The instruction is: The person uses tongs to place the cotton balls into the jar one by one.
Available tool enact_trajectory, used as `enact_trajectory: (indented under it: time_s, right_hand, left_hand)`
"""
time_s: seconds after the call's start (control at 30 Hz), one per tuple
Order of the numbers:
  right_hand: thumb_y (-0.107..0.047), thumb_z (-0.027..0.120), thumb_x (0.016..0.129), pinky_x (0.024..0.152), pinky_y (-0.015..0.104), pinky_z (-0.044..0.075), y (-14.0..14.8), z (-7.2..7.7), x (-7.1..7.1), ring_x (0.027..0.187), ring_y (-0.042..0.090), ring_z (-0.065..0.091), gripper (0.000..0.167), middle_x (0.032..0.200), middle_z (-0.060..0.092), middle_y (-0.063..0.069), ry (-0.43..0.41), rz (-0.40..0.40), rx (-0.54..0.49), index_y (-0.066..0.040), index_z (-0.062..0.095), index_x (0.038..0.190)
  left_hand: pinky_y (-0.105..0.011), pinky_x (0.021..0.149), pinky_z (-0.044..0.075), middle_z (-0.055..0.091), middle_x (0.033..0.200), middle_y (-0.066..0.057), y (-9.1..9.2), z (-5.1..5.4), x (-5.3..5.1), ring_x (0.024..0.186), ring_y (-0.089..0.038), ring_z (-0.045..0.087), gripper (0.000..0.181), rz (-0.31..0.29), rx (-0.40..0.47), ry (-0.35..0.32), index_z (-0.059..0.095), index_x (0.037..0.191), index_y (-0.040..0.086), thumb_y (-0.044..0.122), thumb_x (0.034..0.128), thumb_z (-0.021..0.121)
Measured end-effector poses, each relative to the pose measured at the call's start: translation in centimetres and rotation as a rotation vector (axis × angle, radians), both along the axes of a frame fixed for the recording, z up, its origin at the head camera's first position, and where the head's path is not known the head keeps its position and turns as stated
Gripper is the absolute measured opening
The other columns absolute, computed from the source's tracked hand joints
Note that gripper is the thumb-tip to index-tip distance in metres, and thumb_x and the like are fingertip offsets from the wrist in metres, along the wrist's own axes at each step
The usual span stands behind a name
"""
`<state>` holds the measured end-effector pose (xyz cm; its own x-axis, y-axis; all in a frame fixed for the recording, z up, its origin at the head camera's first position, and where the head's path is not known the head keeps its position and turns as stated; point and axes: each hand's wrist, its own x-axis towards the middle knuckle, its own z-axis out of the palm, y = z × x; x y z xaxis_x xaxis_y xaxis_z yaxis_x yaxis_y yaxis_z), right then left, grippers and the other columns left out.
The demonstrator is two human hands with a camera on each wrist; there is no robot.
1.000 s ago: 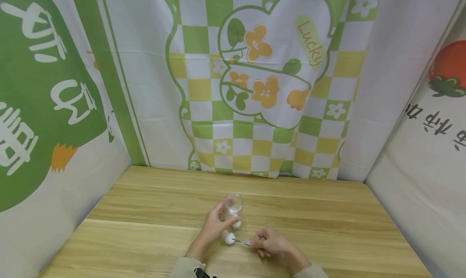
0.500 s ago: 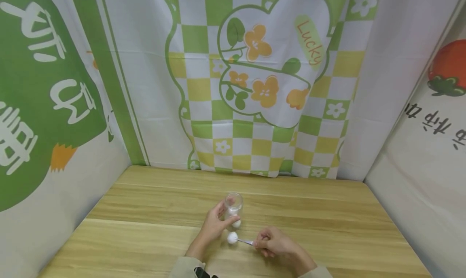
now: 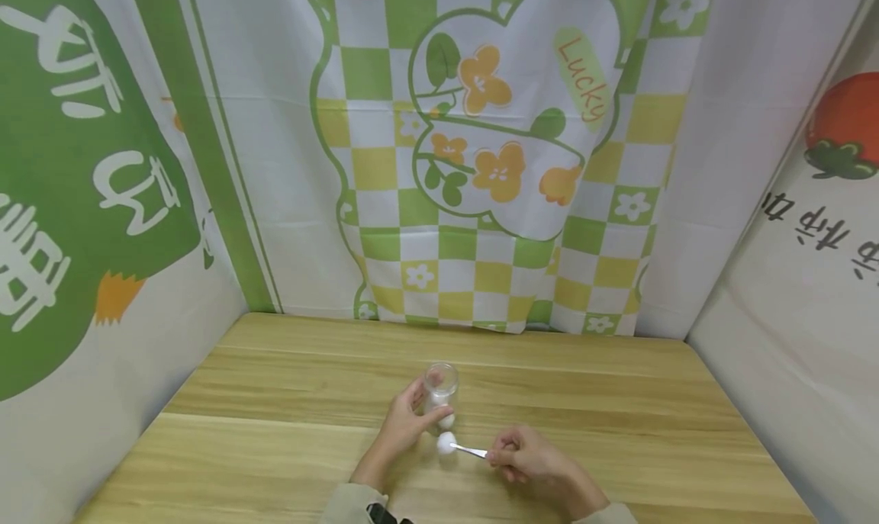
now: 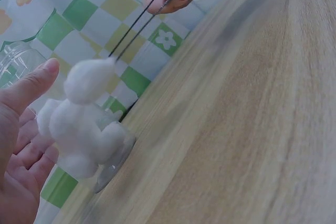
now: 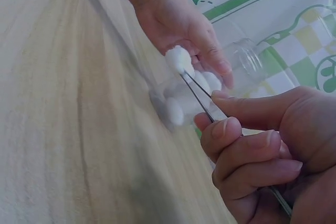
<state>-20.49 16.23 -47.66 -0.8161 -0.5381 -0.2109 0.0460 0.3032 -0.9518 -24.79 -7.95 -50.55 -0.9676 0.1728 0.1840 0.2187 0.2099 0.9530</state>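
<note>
My left hand (image 3: 404, 426) holds a clear glass jar (image 3: 442, 377) upright on the table, thumb on the near side and fingers round the back. Several white cotton balls (image 4: 79, 132) lie in the jar's lower part, seen through the glass in the left wrist view. My right hand (image 3: 527, 457) pinches metal tweezers (image 3: 471, 451). Their tips grip one cotton ball (image 5: 179, 59), which is outside the jar, on its near side and below the rim in the head view. Whether this ball touches the glass is unclear.
The wood-grain table (image 3: 288, 448) extends around both hands. Printed cloth with green and yellow checks (image 3: 474, 280) hangs along its back edge. White cloth walls (image 3: 783, 341) stand at the left and right sides.
My right hand, with the tweezers and the gripped cotton ball, has shifted rightward and the ball slightly away from me. The left hand and jar have stayed in place.
</note>
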Motion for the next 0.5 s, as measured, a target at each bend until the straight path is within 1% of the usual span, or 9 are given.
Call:
enact_trajectory:
  time_s: [0.1,0.3,0.5]
  right_hand:
    - [-0.008,0.061,0.091,0.040,0.008,0.030,0.4,0.3,0.0,0.043,-0.001,0.038,0.023,0.056,0.052,-0.007,0.013,0.006,0.002,0.015,0.058,0.090]
    - [-0.008,0.060,0.091,0.039,0.007,0.030,0.9,0.7,0.0,0.042,-0.003,0.038,0.030,0.054,0.051,-0.009,0.071,0.020,0.016,0.022,0.054,0.090]
    - [-0.007,0.059,0.092,0.041,0.007,0.032,1.5,1.3,0.1,0.043,-0.004,0.039,0.030,0.054,0.050,-0.010,0.107,0.026,0.011,0.023,0.054,0.091]
  left_hand:
    - [-0.056,0.114,0.039,0.049,0.143,-0.025,0.0,0.0,0.0,0.133,-0.043,0.048,0.073,-0.002,-0.005,0.006,0.039,0.142,-0.004,0.020,0.0833,0.075]
    - [-0.056,0.114,0.039,0.050,0.143,-0.024,0.0,-0.1,-0.1,0.133,-0.043,0.048,0.073,-0.001,-0.003,0.005,0.040,0.142,-0.003,0.020,0.0830,0.075]
    - [-0.056,0.114,0.040,0.051,0.142,-0.024,0.0,0.0,-0.1,0.132,-0.043,0.049,0.073,0.000,-0.002,0.013,0.040,0.142,-0.003,0.020,0.0827,0.076]
